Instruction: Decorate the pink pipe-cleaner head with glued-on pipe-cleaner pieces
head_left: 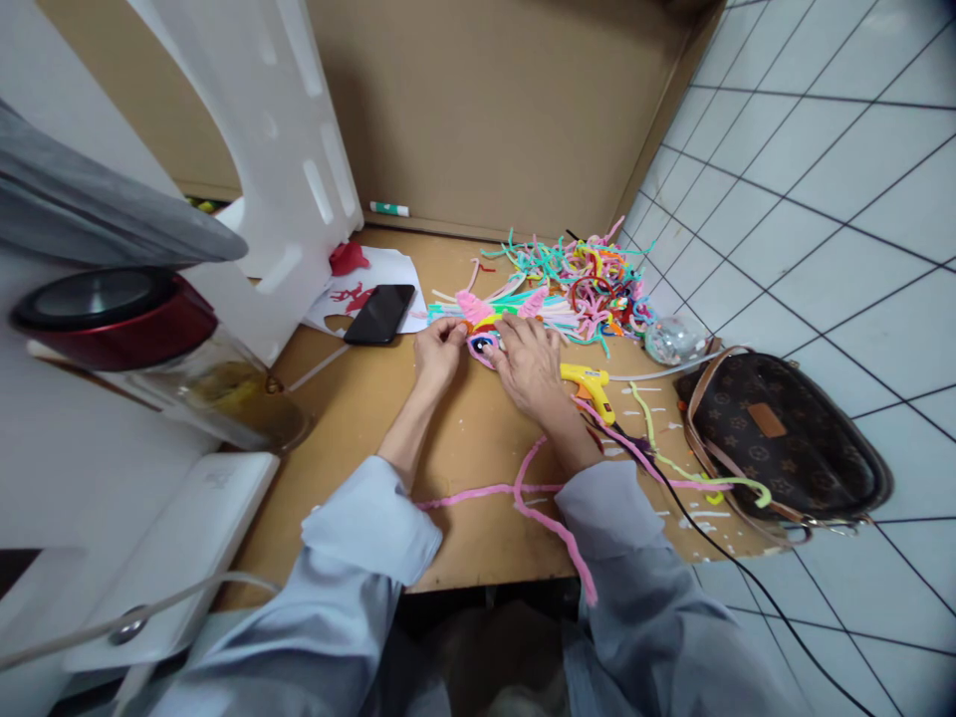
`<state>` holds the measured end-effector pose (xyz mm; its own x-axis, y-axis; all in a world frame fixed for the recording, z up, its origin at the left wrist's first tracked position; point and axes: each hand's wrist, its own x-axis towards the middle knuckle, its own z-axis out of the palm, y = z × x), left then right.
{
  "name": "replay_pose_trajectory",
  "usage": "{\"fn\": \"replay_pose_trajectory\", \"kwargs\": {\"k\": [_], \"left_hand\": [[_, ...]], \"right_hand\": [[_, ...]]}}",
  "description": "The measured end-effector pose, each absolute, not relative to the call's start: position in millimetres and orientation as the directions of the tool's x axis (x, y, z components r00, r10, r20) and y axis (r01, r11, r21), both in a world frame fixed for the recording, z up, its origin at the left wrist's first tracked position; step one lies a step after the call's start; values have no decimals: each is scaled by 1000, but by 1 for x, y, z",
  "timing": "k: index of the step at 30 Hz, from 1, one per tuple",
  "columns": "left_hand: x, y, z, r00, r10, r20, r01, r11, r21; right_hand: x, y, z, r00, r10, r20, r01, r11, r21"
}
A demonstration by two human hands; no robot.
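Nearest me, a long pink stem [572, 548] curls across the desk [358, 418]; past it, a yellow glue gun [590, 378] lies just beside my right hand [529, 363]. That hand's fingers lie over the fuzzy craft piece [487, 322], mid-desk, thumb by its eye [483, 346]; whether they pinch it I can't tell. My left hand [440, 349] pinches the left edge between thumb and fingertips. I'd do well to press lightly from the right, keep that edge steady, and spare the soft pile. The pink ears [473, 306] point away from me, the eye on the near side; the long axis looks crosswise, though my right hand hides too much to be sure. Farther off lies a tangled heap of stems [590, 274].
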<state>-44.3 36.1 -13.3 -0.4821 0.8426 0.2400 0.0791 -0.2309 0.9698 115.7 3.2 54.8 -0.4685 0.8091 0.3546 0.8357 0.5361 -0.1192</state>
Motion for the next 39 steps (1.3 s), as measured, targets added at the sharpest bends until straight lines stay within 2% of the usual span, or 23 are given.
{"fn": "replay_pose_trajectory", "kwargs": {"k": [12, 26, 39], "left_hand": [[-46, 35, -9, -466, 843, 267, 121, -238, 964], [-47, 34, -8, -464, 844, 269, 130, -236, 963], [-45, 34, -6, -466, 846, 258, 129, -223, 966]], "right_hand": [[115, 0, 58, -470, 819, 329, 845, 525, -101], [116, 3, 52, -485, 783, 389, 823, 560, -99], [115, 0, 56, -488, 805, 339, 837, 541, -80]]}}
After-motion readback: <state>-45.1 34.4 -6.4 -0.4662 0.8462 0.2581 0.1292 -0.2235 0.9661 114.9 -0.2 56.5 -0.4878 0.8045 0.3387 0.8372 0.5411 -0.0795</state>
